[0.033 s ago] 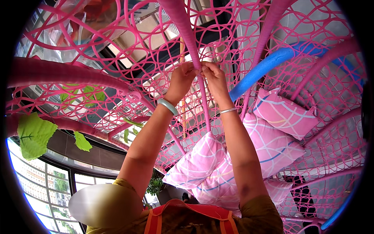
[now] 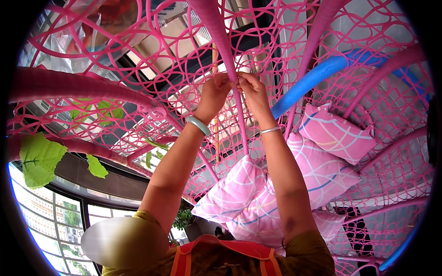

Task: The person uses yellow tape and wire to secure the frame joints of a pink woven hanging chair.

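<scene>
- Bright windows (image 2: 49, 230) well below-left of the left hand (image 2: 214, 95), buildings (image 2: 39, 203) and greenery (image 2: 72, 217) outside
- Dark brown band (image 2: 99, 186) edging them, nearer that hand
- Grey surface (image 2: 389, 161), wall or floor unclear, right of the right hand (image 2: 253, 95)
- Leafy plant (image 2: 183, 219) below the left hand

Head-worn fisheye view, down toward the hands (image 2: 214, 94)

What lies between the fingers (image 2: 249, 81) at the pink wrapped pole (image 2: 214, 33) is too small to tell; a blurred oval (image 2: 125, 243) hides part of the left sleeve (image 2: 146, 215).
</scene>
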Available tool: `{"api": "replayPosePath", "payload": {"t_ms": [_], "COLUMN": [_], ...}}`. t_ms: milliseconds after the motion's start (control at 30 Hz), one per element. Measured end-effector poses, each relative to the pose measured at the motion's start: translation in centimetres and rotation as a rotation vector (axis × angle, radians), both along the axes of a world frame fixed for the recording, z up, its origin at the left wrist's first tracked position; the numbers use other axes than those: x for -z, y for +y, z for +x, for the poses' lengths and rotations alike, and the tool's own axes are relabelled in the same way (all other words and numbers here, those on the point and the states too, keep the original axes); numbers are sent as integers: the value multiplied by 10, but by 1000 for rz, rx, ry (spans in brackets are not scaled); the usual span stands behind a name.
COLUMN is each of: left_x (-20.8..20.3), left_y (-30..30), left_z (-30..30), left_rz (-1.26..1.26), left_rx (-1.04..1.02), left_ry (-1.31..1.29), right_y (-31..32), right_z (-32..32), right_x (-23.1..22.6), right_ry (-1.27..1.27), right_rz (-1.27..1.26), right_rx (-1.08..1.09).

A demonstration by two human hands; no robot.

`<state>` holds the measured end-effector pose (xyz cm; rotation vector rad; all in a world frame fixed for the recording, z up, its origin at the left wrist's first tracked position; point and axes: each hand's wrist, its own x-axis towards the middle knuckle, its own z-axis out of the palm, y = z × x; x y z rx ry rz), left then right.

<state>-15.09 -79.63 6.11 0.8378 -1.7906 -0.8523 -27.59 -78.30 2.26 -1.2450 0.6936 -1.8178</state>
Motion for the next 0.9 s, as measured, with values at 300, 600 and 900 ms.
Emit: {"api": "replayPosePath", "payload": {"t_ms": [300, 600, 900], "left_x": [-5, -25, -24], "left_y": [-1, 9, 14], "left_z": [2, 6, 3], "left_rz": [13, 85, -7], "left_rx": [9, 111, -15], "left_ry": [-49, -95, -80], "right_y": [-6, -16, -13], "right_z": [-14, -29, -23], "right_x": [-12, -13, -18], "right_ry": [317, 446, 526], "right_rz": [-21, -64, -22], "right_rx": [-67, -168, -82]}}
